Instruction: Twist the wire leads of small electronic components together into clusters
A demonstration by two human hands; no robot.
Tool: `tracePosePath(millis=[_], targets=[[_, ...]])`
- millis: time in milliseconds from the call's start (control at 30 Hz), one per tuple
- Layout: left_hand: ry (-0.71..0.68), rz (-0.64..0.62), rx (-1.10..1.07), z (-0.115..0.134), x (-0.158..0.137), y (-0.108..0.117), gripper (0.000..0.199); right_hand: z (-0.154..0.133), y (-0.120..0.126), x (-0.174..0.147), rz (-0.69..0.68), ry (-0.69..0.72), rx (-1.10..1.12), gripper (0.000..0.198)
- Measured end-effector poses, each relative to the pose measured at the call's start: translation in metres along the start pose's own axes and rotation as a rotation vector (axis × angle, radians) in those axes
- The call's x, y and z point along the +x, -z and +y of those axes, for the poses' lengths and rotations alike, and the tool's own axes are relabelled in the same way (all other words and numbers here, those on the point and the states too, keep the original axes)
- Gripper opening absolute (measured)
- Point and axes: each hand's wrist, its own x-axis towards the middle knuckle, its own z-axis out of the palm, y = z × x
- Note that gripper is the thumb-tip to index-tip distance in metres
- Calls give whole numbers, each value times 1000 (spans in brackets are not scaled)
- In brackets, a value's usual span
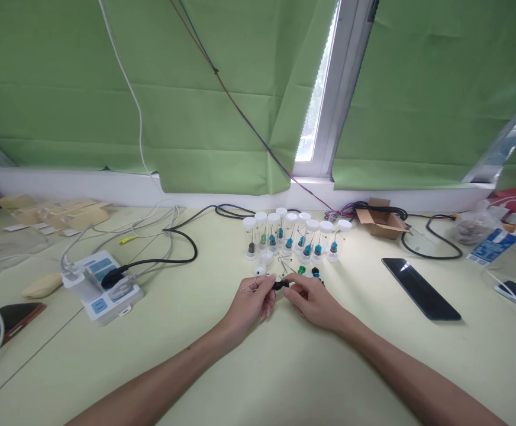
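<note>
My left hand (250, 300) and my right hand (315, 299) meet low over the table, fingers closed on a small black piece (279, 285) between them. Its exact kind is too small to make out. A thin white wire (249, 289) loops by the left fingers. Just beyond the hands lie a green bead-like piece (302, 270), a black and teal piece (315, 272) and thin metal rods (284, 260). Behind these stand several clear tubes (308, 242) with white caps, holding teal, green or dark pieces on rods. A white cap (260, 270) lies near my left fingertips.
At left sits a white power strip (107, 290) with plugs and cables. A black phone (421, 289) lies at right. An open cardboard box (382, 222), black cables (435, 251) and a blue-and-white packet (492, 245) are along the back right. Yellowish paper pieces (58, 214) lie back left.
</note>
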Motion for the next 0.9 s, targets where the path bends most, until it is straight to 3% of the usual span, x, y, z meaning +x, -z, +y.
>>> tracePosePath(millis=[267,633,733,900], targets=[[-22,-41,132,3,-4,-1,48,1,1,3,21,41,-16,40],[-31,-65,172,5,-5,-3,51,6,-2,3,14,-27,24,63],[4,-28,101,6,-4,-4,49,3,-1,3,38,-23,12,57],[22,0,26,7,-3,-4,47,-3,1,1,14,-40,53,28]])
